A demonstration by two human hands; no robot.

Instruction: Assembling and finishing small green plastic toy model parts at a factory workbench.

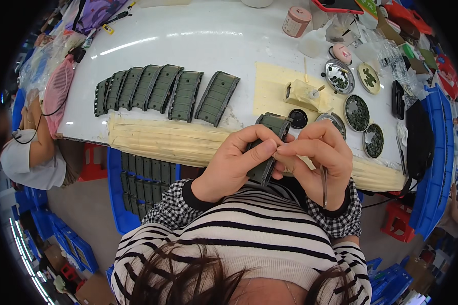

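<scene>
My left hand is closed round a dark green curved, ribbed plastic piece, held tilted above my lap at the table's front edge. At its right edge, the thumb and forefinger of my right hand are pinched together, meeting my left thumb. Whatever lies between those fingertips is too small to make out. A slim metal tool like tweezers is tucked in my right hand, pointing down. Further left on the table, several matching green pieces stand in a slanted row.
Round tins with small dark green bits stand at right, near a yellow-taped block and a black round lid. Yellow padding lines the front edge. A blue crate of green pieces sits below. Another person's arm is at far left.
</scene>
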